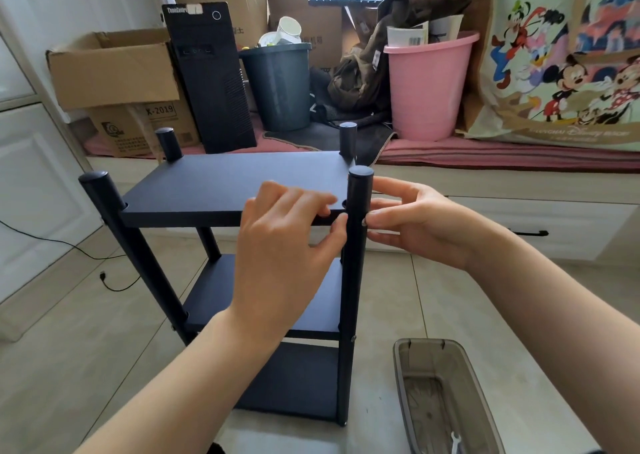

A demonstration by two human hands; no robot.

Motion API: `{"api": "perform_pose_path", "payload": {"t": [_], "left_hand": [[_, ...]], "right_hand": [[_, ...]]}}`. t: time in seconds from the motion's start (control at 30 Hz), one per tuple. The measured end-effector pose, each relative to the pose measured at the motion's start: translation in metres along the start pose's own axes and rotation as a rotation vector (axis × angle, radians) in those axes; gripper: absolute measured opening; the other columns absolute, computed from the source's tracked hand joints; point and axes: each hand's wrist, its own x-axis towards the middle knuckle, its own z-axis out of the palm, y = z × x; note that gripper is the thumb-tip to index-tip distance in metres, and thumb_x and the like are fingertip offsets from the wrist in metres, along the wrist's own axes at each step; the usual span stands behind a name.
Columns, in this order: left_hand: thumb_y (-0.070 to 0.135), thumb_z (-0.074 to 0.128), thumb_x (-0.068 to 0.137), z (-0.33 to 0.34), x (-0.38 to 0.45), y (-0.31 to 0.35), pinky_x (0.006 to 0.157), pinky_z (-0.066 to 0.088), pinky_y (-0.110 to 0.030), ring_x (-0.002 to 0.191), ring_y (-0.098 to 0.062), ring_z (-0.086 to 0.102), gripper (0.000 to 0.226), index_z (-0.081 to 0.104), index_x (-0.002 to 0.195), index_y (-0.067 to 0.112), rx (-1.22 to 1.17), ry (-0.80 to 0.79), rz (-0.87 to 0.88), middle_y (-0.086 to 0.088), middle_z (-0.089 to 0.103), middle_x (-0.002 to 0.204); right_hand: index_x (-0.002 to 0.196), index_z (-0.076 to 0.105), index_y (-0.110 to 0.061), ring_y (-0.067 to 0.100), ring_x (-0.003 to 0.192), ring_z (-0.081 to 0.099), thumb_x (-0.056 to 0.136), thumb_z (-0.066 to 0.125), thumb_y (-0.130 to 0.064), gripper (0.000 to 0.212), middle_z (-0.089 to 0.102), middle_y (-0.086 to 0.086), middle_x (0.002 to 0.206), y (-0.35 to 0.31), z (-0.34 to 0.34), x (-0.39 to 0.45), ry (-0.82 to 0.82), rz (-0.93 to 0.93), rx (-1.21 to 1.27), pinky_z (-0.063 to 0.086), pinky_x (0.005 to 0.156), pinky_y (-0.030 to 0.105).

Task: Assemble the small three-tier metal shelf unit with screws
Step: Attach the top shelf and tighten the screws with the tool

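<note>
**Top tier meets the front right post**

Tiled floor carries the work, with a low cushioned bench behind it crowded with cardboard boxes, a black computer tower, a dark bin and a pink bucket.

Standing upright on the floor, directly in front of the person, is the shelf unit: four black posts and three dark tiers, the long axis of each post vertical. The top tier lies level near the post caps. A grey plastic tray sits on the floor just beside the unit's right foot, with a small wrench inside.

The joint that matters is where the top tier's front right corner meets the front right post. Both hands close on it from opposite sides. The left hand lies over the tier's front edge, fingers curled on the board and thumb touching the post's left side, steadying rather than gripping. The right hand comes from the post's outer side, thumb and fingertips pinched against the post at tier height. Probably a screw is between them, but none can be made out. Screw heads do show lower on the posts at the middle tier.

The right hand is the nearer to the fixing point, so the screw would likely drive in horizontally, leftward through the post into the tier's edge.
</note>
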Motion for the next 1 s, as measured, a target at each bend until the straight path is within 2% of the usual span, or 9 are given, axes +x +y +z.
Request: {"api": "perform_pose_path", "payload": {"t": [0.07,0.17,0.27,0.4,0.5,0.6,0.77,0.9,1.0], "left_hand": [[0.038,0.077,0.084,0.004,0.003,0.000,0.102,0.043,-0.042,0.112,-0.027,0.058,0.045,0.070,0.119,0.010,0.067,-0.122,-0.027,-0.003,0.070,0.112],[0.054,0.071,0.085,0.009,0.007,0.002,0.123,0.017,-0.051,0.136,-0.024,0.049,0.062,0.065,0.131,0.013,0.123,-0.317,-0.054,-0.002,0.065,0.133],[0.059,0.061,0.090,0.014,0.010,0.006,0.124,0.004,-0.051,0.139,-0.021,0.046,0.055,0.066,0.129,0.021,0.144,-0.345,-0.081,0.004,0.065,0.133],[0.053,0.066,0.090,0.019,0.011,0.010,0.122,0.001,-0.054,0.136,-0.023,0.049,0.047,0.068,0.124,0.022,0.118,-0.310,-0.137,0.004,0.067,0.130],[0.058,0.060,0.090,0.019,0.011,0.011,0.123,-0.001,-0.053,0.139,-0.021,0.046,0.052,0.065,0.130,0.024,0.127,-0.308,-0.151,0.005,0.062,0.137],[0.065,0.045,0.089,0.020,0.012,0.012,0.123,-0.004,-0.052,0.146,-0.017,0.038,0.064,0.059,0.138,0.026,0.189,-0.330,-0.158,0.005,0.054,0.147],[0.070,0.041,0.088,0.021,0.009,0.012,0.123,-0.003,-0.054,0.144,-0.018,0.039,0.071,0.056,0.142,0.027,0.258,-0.340,-0.166,0.010,0.055,0.147],[0.066,0.043,0.088,0.023,0.005,0.016,0.123,0.003,-0.055,0.138,-0.021,0.048,0.066,0.063,0.136,0.026,0.258,-0.302,-0.173,0.009,0.061,0.140],[0.066,0.042,0.088,0.024,0.004,0.016,0.123,0.004,-0.053,0.137,-0.021,0.049,0.065,0.064,0.135,0.025,0.247,-0.282,-0.172,0.009,0.062,0.139]], "right_hand": [[0.134,0.060,-0.028,0.019,0.106,0.067,0.075,0.072,-0.003,0.065,0.068,0.009,0.124,-0.001,-0.001,0.000,-0.013,0.020,0.032,0.049,0.095,0.033],[0.133,0.060,-0.028,0.019,0.102,0.066,0.076,0.070,-0.002,0.064,0.067,0.010,0.125,-0.002,-0.001,0.000,-0.037,0.032,0.071,0.052,0.089,0.030],[0.134,0.060,-0.027,0.021,0.099,0.065,0.077,0.070,-0.005,0.062,0.067,0.011,0.123,-0.004,-0.001,0.000,-0.054,0.056,0.076,0.051,0.092,0.033],[0.131,0.061,-0.026,0.021,0.093,0.064,0.084,0.061,-0.018,0.047,0.065,0.007,0.118,-0.009,-0.003,0.002,-0.088,0.095,0.177,0.050,0.093,0.041],[0.114,0.065,-0.023,0.017,0.078,0.067,0.092,0.056,-0.031,0.025,0.070,0.004,0.105,-0.005,0.004,0.010,0.089,0.150,0.186,0.053,0.084,0.037],[0.093,0.071,-0.023,0.014,0.069,0.064,0.096,0.053,-0.047,0.030,0.071,-0.003,0.089,0.002,0.019,0.021,0.187,0.161,0.062,0.053,0.075,0.033],[0.095,0.069,-0.018,0.023,0.089,0.064,0.097,0.051,-0.031,0.023,0.070,-0.003,0.077,0.003,0.035,0.028,0.320,0.059,-0.020,0.050,0.082,0.040],[0.088,0.069,-0.015,0.021,0.087,0.067,0.097,0.050,-0.033,0.028,0.071,-0.004,0.075,0.006,0.037,0.024,0.350,0.033,-0.076,0.050,0.085,0.039],[0.089,0.073,-0.013,0.021,0.086,0.069,0.096,0.053,-0.035,0.030,0.075,0.001,0.084,0.007,0.036,0.020,0.345,-0.002,-0.102,0.053,0.085,0.039]]}}
